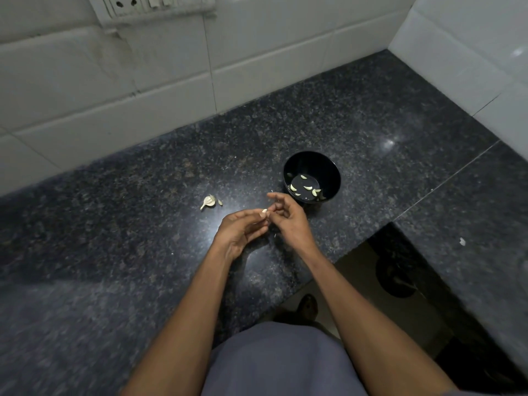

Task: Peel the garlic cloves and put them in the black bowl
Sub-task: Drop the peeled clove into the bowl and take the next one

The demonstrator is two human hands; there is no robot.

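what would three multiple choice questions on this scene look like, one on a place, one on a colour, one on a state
1. Where does the garlic bulb lie?
A. inside the bowl
B. on the counter, left of the bowl
C. on the floor

2. What colour is the bowl?
A. white
B. red
C. black

3. What is happening with the clove at the hands?
A. the left hand and right hand meet at it above the counter
B. it lies alone in the bowl
C. it lies loose beside the bulb

Answers:
1. B, the bulb sits on the dark counter, apart from the bowl and to its left.
2. C, its wall and inside are black, with pale peeled cloves on the bottom.
3. A, the fingertips of both hands come together at the small pale clove.
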